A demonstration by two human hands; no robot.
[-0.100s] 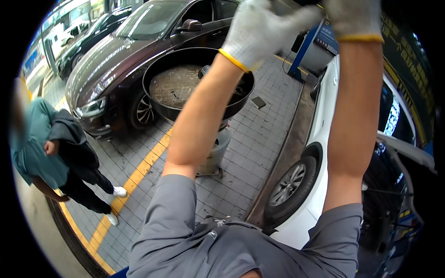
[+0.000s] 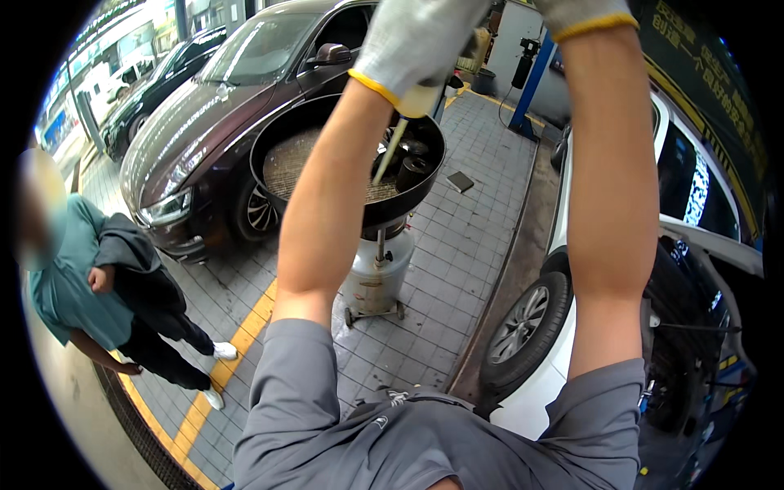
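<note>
Head view, gloved left hand (image 2: 420, 42) and right hand (image 2: 585, 15) raised, cannot tell either grip, round black pan (image 2: 394, 209) beyond

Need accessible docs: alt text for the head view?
Left hand and right hand, gloved, raised partly past the top edge; black pan beyond the left arm. Brown car left, white car right, person in teal far left.

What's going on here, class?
A person holds both gloved hands up, the left hand and right hand cut off by the top edge, so their grip is unclear. Below the left, a pale strip slants over a black pan on a tank. A dark car and a white car flank it; another person stands at left.
</note>
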